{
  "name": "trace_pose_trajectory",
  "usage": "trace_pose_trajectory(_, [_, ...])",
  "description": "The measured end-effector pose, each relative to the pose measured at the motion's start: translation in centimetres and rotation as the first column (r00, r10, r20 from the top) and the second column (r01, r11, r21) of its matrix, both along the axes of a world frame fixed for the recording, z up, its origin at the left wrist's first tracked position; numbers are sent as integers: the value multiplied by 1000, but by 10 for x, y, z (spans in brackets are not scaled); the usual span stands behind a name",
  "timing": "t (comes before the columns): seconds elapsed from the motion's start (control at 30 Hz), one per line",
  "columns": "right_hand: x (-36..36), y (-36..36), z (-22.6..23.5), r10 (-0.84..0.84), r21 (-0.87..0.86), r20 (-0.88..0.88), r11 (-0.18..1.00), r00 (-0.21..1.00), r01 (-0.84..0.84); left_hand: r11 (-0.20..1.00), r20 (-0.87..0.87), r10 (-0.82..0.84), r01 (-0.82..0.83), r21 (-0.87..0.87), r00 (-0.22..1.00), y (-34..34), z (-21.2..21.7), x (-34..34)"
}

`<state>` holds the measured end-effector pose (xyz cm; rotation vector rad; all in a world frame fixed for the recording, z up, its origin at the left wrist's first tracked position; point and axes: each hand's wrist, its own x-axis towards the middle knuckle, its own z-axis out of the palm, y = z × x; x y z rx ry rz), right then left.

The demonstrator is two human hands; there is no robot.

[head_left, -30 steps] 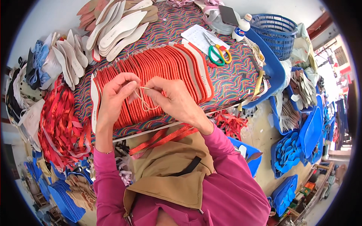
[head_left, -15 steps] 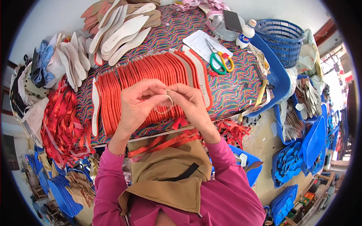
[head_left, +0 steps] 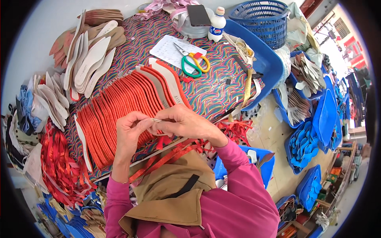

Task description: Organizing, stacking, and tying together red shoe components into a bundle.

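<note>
My left hand (head_left: 131,129) and my right hand (head_left: 185,122) meet above the near edge of the table. Their fingertips pinch a thin cream-coloured band (head_left: 157,120), mostly hidden by the fingers. Just beyond them, a long row of red-edged insoles (head_left: 113,115) stands on edge, packed tightly together. A pale insole (head_left: 82,142) closes the row at its left end, and another pale one (head_left: 168,81) shows near its right end. Red ribbon strips (head_left: 160,158) hang over the table edge below my hands.
Scissors (head_left: 192,62) with green and yellow handles lie on a white sheet (head_left: 166,49). Behind stand a phone (head_left: 198,15), a bottle (head_left: 217,25) and a blue basket (head_left: 264,23). Loose insoles (head_left: 93,65) are piled far left, above red ribbons (head_left: 61,162). Blue bins (head_left: 323,115) stand right.
The view has shifted, so the table's things sit further left. The band showed as an open loop before; now it appears as a thin strand between my fingertips.
</note>
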<state>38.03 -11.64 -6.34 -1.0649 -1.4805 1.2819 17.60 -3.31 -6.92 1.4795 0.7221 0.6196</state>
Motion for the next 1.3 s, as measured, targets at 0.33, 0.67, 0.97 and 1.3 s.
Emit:
trace_pose_trajectory(0.33, [243,47,-43,-834,267,204,551,512,791,854,425,140,108,-509,894,10,-12,-10])
trace_pose_trajectory(0.67, [501,70,-194,-703,240,697,39,-144,970,871,249,228,-83,-485,941,6,-25,-25])
trace_pose_trajectory(0.97, [448,77,-140,-951,167,251,226,180,960,859,277,233,-63,-509,932,13,-29,-28])
trace_pose_trajectory(1.3, [268,50,-7,-693,100,-57,713,719,694,803,397,246,44,-594,884,21,-17,-21])
